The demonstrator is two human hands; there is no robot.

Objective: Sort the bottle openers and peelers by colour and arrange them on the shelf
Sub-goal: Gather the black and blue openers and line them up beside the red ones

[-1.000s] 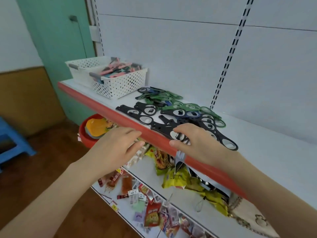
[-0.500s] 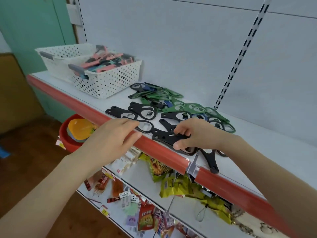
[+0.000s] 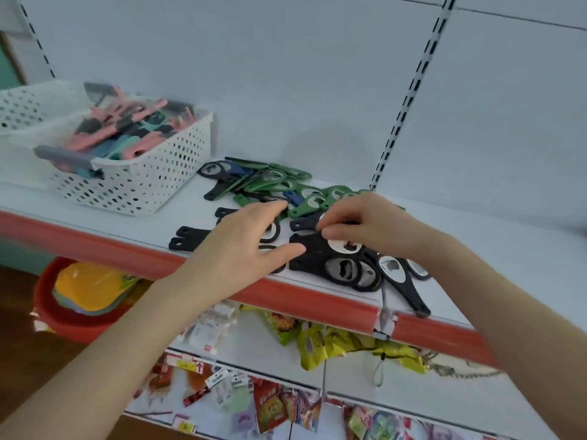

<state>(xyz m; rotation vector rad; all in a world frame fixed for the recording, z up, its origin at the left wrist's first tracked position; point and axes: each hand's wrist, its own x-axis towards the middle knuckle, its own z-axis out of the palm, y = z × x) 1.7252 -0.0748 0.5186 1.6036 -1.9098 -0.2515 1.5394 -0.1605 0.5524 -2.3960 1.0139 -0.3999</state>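
The left hand point(image 3: 241, 246) has left the red shelf edge point(image 3: 95, 246) and lies straight-fingered on black bottle openers point(image 3: 190, 241). Right of it, the right hand point(image 3: 368, 227) pinches 1 black opener point(image 3: 313, 250) atop the stack. Green openers point(image 3: 279, 182) lie beyond, so black seems nearly grouped.

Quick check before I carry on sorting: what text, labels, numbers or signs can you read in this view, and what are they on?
No text can be read in this view.
Yellow sticker: shows a red arrow, characters too blurred to read.
Red packet: printed, too blurred to read.
Yellow-green packets: print too blurred to read.
White hang tags: too small to read.
Black bottle openers: no lettering visible.
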